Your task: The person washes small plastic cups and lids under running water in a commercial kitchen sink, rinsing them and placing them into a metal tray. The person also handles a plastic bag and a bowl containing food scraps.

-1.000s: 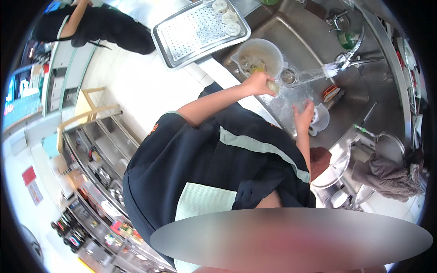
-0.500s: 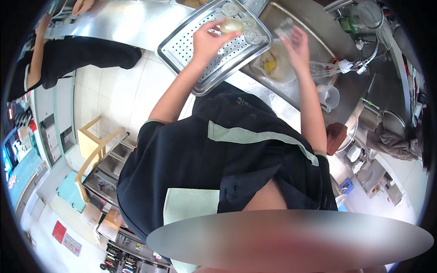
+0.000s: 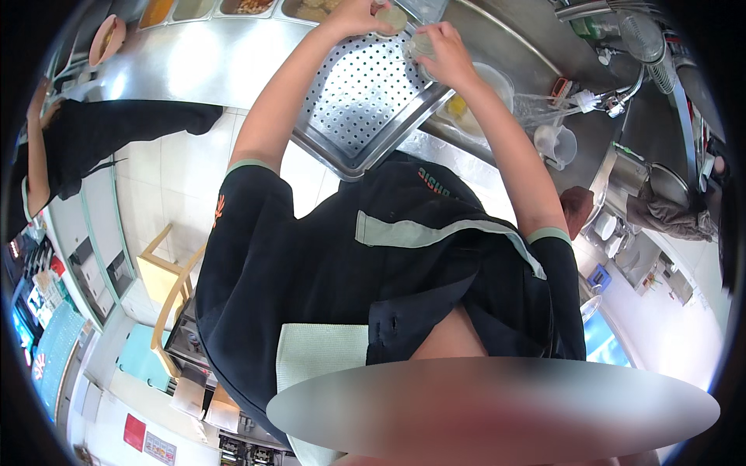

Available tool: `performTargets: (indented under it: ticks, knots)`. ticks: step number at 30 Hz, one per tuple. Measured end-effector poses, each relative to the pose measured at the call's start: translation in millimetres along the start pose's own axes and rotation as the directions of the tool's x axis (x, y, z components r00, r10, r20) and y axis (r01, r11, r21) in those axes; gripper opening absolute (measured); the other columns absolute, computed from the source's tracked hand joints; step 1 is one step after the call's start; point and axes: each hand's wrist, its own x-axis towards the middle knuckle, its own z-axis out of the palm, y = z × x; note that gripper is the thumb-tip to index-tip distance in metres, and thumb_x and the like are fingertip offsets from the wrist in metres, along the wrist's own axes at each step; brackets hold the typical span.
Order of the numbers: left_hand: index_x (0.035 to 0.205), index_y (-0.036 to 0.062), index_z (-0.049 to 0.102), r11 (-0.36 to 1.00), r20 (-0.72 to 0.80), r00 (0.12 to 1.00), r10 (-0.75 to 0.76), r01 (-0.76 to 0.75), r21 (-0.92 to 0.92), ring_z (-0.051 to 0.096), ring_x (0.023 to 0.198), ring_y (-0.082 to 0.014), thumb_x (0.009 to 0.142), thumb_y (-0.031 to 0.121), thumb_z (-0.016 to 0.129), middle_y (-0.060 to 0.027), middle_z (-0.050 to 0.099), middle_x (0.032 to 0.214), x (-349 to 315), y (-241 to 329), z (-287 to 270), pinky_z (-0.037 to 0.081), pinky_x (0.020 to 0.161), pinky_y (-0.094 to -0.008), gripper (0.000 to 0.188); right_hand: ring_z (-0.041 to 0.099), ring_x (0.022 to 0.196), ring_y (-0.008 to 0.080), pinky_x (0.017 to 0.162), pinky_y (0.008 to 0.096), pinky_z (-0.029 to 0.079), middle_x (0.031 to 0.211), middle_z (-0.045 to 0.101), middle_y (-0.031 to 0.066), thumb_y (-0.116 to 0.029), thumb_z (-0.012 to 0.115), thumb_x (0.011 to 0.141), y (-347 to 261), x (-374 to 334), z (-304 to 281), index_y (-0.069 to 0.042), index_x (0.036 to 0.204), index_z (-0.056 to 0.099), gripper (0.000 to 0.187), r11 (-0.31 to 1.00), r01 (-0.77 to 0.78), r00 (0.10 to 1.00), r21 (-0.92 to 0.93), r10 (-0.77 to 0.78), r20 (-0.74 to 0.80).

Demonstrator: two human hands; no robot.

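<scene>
Over the far end of a perforated steel tray [image 3: 342, 97], my left hand [image 3: 359, 17] has its fingers curled around a small clear round container [image 3: 391, 21]. My right hand [image 3: 449, 56] comes across the tray's right rim, closed on another small clear container [image 3: 422, 48]. The two hands are close together but apart. Just right of the tray, a pale round bowl [image 3: 497, 81] with something yellow in it sits in the steel sink [image 3: 513, 35], partly behind my right forearm. The fingertips of my left hand are partly cut by the picture's upper edge.
Water streams from a tap [image 3: 618, 101] at the sink's right. A clear measuring jug [image 3: 558, 146] stands near it. Several food pans [image 3: 247, 6] line the counter [image 3: 210, 54] at the far left. Another person [image 3: 116, 132] stands at the left. A wooden chair [image 3: 167, 272] is behind them.
My right hand has moved left from above the sink to the tray, carrying a clear container. My left hand has moved farther away, toward the tray's far end.
</scene>
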Motion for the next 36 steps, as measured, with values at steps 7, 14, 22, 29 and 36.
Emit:
performTargets:
  ticks: [7,14,22,29,36]
  knots:
    - [0.096,0.0055,0.061,0.97,-0.061,0.984,0.17,-0.156,0.186,0.061,0.074,-0.0247,0.054,0.025,0.076,-0.0154,0.064,0.084,9,6,1,0.047,0.066,-0.0345,0.048,0.047,0.105,0.0338,0.088,0.0388,0.042,0.105,0.048,0.0149,-0.009,0.07,0.068,3,10,7,-0.01,0.109,0.048,0.047,0.994,-0.079,0.991,0.081,0.069,0.119]
    - [0.097,0.0073,0.062,0.977,0.045,0.995,-0.091,0.081,0.199,0.061,0.08,-0.0276,0.054,0.032,0.076,-0.0155,0.064,0.087,1,34,-15,0.048,0.071,-0.0354,0.052,0.051,0.097,0.0309,0.084,0.0365,0.043,0.104,0.049,0.0146,-0.013,0.068,0.07,-5,10,12,-0.007,0.105,0.05,0.04,0.997,0.034,0.999,0.067,-0.035,0.013]
    - [0.101,0.007,0.064,0.959,-0.111,0.969,-0.223,0.238,0.151,0.062,0.083,-0.0292,0.062,0.051,0.068,-0.016,0.065,0.09,-4,22,-11,0.048,0.074,-0.0349,0.059,0.044,0.106,0.0376,0.09,0.0393,0.039,0.106,0.045,0.0222,-0.007,0.066,0.063,-8,18,11,0.0,0.111,0.039,0.056,0.994,0.009,1.0,0.111,-0.01,0.013]
    - [0.097,0.0033,0.064,0.934,-0.293,0.919,-0.264,0.319,0.159,0.062,0.085,-0.0314,0.062,0.058,0.067,-0.0171,0.064,0.093,-34,55,-25,0.048,0.073,-0.0355,0.064,0.053,0.084,0.0281,0.071,0.0352,0.045,0.091,0.052,0.0153,-0.014,0.064,0.071,-24,-4,-41,-0.003,0.095,0.05,0.03,0.994,0.098,0.954,-0.05,-0.108,-0.281]
    - [0.093,0.003,0.066,0.995,-0.676,0.731,0.091,-0.038,0.092,0.059,0.067,-0.0103,0.068,0.028,0.075,-0.0048,0.064,0.085,-101,39,0,0.046,0.061,-0.0219,0.036,0.055,0.063,0.0134,0.058,0.0245,0.045,0.082,0.062,0.0057,-0.016,0.061,0.081,107,-133,-44,-0.005,0.086,0.06,0.012,0.781,-0.27,0.698,0.564,0.562,-0.444]
